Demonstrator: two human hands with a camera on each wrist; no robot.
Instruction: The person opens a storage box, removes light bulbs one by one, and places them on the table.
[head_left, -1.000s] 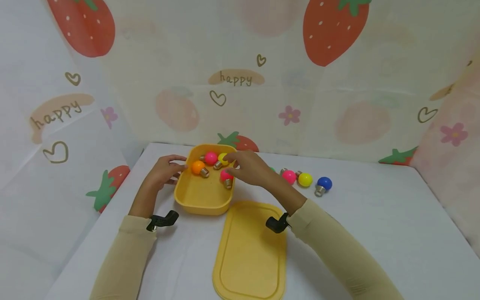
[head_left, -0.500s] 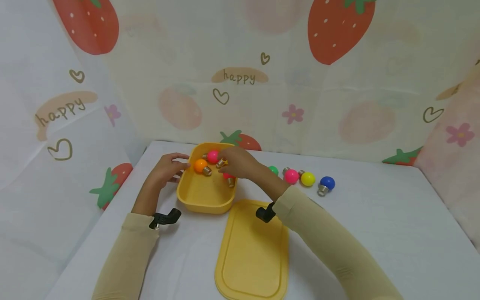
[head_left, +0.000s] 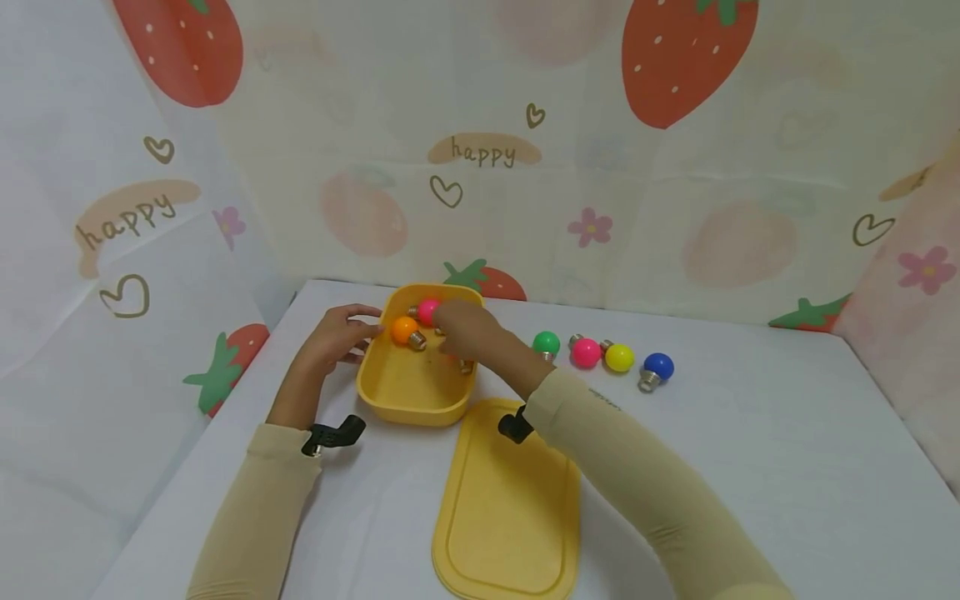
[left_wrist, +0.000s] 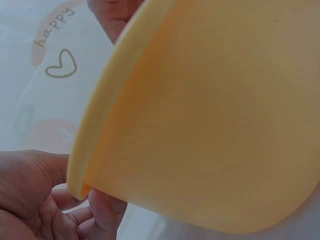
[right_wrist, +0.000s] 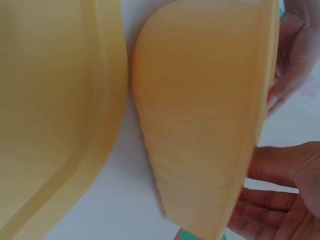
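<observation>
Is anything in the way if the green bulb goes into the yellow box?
Yes: the right hand reaches over the right side of the yellow box, between it and the green bulb. The lid lies nearer the viewer, off that path.

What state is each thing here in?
Yellow box: open
Yellow lid: off, flat
Orange light bulb: in box, lying
Inner pink light bulb: in box, partly hidden
Two more light bulbs: in box, mostly hidden
Green light bulb: on table
Outer pink light bulb: lying on table
Yellow light bulb: lying on table
Blue light bulb: lying on table
Left hand: touching box rim
Right hand: over box, grip hidden
</observation>
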